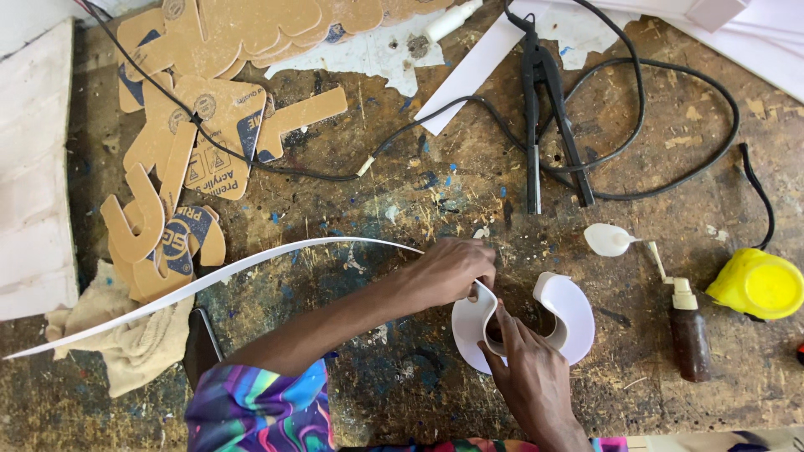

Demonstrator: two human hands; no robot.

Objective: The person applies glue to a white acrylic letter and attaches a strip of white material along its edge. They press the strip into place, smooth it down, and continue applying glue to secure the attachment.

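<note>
**Both hands on white curved letter piece, mid-tabletop**

Left hand [448, 272]: closed, pinching the long white strip [251, 272] where it meets the edge of the white letter shape [523, 322]. Right hand [523, 377]: fingers pressed against the inner curve of the same shape, index pointing into the seam; gripping or just pressing, can't tell.

The shape lies flat on the tabletop [402, 192], lower centre-right. Strip arcs away left, free end over a beige rag [126, 335].

Handling, my read: thin plastic sheet, light, springy. The strip bends easily and wants to straighten. Hold right at the joint, near the edge; the smooth face is likely slippery.

Around: brown dropper bottle [688, 331] just right, white blob [607, 240] above it, yellow round tool [758, 285] far right. Black corded tool [548, 109] up top. Brown paper-backed letter cutouts [201, 134] upper left.
</note>
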